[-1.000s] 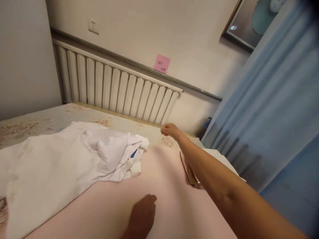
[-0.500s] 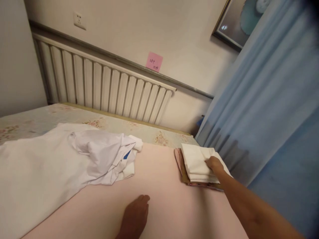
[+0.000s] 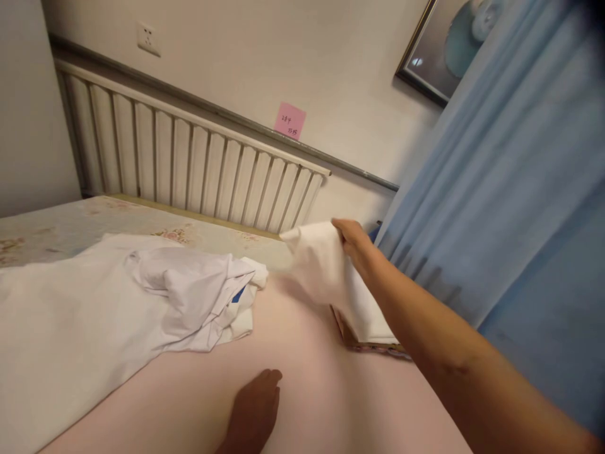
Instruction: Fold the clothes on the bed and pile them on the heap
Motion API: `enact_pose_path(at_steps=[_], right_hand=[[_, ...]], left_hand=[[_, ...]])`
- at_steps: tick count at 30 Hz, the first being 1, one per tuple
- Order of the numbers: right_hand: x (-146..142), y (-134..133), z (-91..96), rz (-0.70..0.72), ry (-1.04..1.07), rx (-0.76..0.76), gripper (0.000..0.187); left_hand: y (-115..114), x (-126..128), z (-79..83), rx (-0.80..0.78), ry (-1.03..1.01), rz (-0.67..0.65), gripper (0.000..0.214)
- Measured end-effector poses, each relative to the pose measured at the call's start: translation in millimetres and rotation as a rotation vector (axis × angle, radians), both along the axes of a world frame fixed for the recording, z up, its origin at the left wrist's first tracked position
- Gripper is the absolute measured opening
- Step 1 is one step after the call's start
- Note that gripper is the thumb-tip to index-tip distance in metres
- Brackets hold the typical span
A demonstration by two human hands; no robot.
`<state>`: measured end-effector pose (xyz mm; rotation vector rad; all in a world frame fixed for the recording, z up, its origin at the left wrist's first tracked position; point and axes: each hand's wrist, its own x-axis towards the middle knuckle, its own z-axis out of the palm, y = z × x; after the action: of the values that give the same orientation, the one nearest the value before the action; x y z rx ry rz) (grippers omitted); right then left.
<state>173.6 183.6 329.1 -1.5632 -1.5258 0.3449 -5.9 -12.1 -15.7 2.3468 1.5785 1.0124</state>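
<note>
My right hand (image 3: 350,233) pinches the edge of a folded white cloth (image 3: 314,255) and holds it up at the right. The cloth hangs down to the left of the fingers, its lower part blurred. Beneath it lies a stack of folded cloths (image 3: 373,321), white above and brown and pinkish below, partly hidden by my forearm. My left hand (image 3: 255,403) rests on the pink sheet (image 3: 302,378) near the bottom middle, fingers extended close together, holding nothing.
A crumpled white garment (image 3: 193,284) with a small blue patch lies on a spread white cloth (image 3: 61,340) at the left. Floral bedding (image 3: 70,217) shows behind. A radiator (image 3: 189,154) lines the wall, and a blue curtain (image 3: 510,183) hangs at the right.
My right hand has lifted part of the white cloth off the stack and moved it up and to the left. My left hand stays in place.
</note>
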Motion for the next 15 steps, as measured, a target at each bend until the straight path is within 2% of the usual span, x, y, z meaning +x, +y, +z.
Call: enact_pose_path(at_steps=[3,4,6,7,8,10,13,15], right_hand=[[-66,13,8.5,0.125,0.107,0.061,0.015],[-82,15,7.6,0.213,0.158,0.067,0.013],[-99,17,1.6,0.364,0.187,0.04,0.013],[-99,17,-2.8,0.394,0.139,0.008,0.013],[-92,18,-7.7,0.38,0.059,-0.03,0.014],[-61,18,-18.3,0.244,-0.145,-0.106,0.014],[14,12,-36.2,0.029,-0.328,-0.223,0.014],[68,-1,-51.2,-0.13,-0.451,-0.313,0.015]], left_hand=[[0,0,-1.7,0.019,-0.003,0.003,0.033],[1,-1,-1.6,0.017,-0.004,-0.003,0.033],[1,-1,-0.3,0.006,-0.003,-0.015,0.032],[0,-1,1.0,-0.002,0.0,-0.015,0.032],[0,-1,2.5,-0.013,0.006,-0.011,0.033],[0,-1,6.5,-0.049,0.022,-0.011,0.034],[-1,-1,13.5,-0.128,0.047,-0.031,0.036],[-2,-1,18.1,-0.156,0.049,-0.036,0.036]])
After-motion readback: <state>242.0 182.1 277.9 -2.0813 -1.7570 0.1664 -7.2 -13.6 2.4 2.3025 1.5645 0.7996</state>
